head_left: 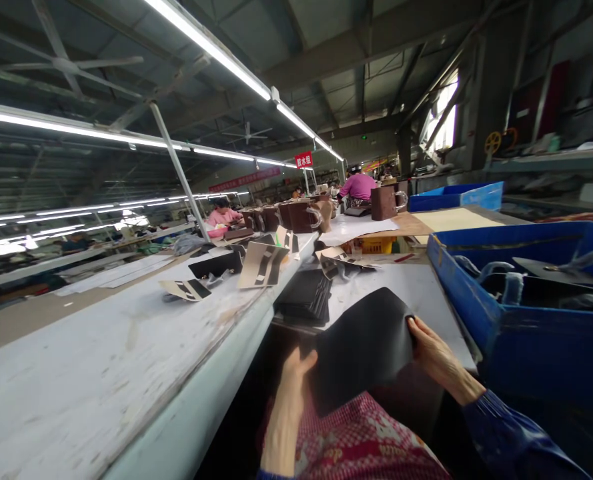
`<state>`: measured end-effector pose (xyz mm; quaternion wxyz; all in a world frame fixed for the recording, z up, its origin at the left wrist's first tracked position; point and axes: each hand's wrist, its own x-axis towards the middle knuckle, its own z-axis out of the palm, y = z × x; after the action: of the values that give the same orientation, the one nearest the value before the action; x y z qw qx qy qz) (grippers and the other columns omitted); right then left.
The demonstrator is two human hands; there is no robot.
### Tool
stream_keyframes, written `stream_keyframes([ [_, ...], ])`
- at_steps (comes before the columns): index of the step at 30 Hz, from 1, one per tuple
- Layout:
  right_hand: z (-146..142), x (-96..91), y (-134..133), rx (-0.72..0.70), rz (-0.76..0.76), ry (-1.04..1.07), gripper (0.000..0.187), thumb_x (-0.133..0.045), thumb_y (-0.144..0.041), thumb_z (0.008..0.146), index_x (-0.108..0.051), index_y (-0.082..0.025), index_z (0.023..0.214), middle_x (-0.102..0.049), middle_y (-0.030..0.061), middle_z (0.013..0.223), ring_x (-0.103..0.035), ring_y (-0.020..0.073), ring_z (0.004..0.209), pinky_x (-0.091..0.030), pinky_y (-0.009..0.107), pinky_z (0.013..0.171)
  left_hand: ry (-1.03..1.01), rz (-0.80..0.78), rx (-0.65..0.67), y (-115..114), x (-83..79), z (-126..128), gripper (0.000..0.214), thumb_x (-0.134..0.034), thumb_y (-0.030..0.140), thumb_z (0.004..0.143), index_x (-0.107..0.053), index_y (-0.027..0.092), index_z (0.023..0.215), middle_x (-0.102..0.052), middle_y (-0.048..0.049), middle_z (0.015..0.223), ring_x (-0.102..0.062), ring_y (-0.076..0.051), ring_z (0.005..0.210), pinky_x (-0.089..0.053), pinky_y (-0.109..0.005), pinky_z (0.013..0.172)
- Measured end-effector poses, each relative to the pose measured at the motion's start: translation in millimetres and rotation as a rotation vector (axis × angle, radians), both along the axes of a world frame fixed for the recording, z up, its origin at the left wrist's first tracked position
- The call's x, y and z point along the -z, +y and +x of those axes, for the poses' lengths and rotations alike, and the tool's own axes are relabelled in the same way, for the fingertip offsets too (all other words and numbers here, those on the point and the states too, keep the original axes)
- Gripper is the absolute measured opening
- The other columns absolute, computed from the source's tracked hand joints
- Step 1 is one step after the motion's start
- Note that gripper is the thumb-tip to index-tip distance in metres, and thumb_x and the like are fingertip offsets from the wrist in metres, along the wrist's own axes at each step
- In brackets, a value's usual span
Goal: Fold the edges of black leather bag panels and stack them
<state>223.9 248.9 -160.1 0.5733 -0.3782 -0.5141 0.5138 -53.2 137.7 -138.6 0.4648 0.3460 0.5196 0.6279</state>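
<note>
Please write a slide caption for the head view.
Left hand and right hand hold a black sheet near a blue bin.

Tube lights under roof beams; ceiling fan left; bright window right; long white-topped table.

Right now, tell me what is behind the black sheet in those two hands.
Behind the black sheet, a white tabletop and, at left, a stack of dark sheets show. The part of the tabletop that the held sheet covers, and anything lying there, cannot be seen.

The left hand is blurred, fingers hidden behind the black sheet.
</note>
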Motion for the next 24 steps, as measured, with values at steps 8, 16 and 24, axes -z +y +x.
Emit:
stream_keyframes([
  [8, -43.3, -38.5, 0.1, -0.012, 0.462, -0.503, 0.058, -0.076, -0.054, 0.068, -0.065, -0.023, 0.116, -0.05, 0.0126, 0.144, -0.038, 0.0339, 0.138, -0.023, 0.054, 0.118, 0.652, 0.19, 0.04, 1.4, -35.0, 25.5, 0.009, -0.065, 0.017, 0.086, -0.07, 0.016, 0.094, -0.071, -0.0038, 0.094, -0.065, -0.018, 0.096, -0.047, -0.042, 0.099],
  [16, -123.8, -57.4, 29.4, -0.336, 0.3, -0.557, 0.06, -0.038, -0.063, 0.096, -0.062, -0.013, 0.074, -0.061, 0.0045, 0.067, -0.057, 0.0161, 0.064, -0.047, 0.03, 0.063, 0.68, 0.184, -0.188, 15.9, -56.0, -41.2, 0.021, -0.058, 0.032, 0.094, -0.066, 0.014, 0.096, -0.068, -0.0035, 0.091, -0.063, -0.015, 0.084, -0.051, -0.037, 0.085],
  [24, -248.1, -102.2, 77.6, -0.502, 0.069, -0.278, 0.032, -0.054, -0.039, 0.099, -0.063, -0.013, 0.115, -0.068, 0.0077, 0.103, -0.065, 0.0154, 0.087, -0.055, 0.035, 0.083, 0.314, 0.099, -0.49, -7.6, -41.0, -117.5, 0.016, -0.057, 0.024, 0.095, -0.062, 0.011, 0.104, -0.067, -0.0033, 0.091, -0.057, -0.008, 0.065, -0.042, -0.019, 0.051],
])
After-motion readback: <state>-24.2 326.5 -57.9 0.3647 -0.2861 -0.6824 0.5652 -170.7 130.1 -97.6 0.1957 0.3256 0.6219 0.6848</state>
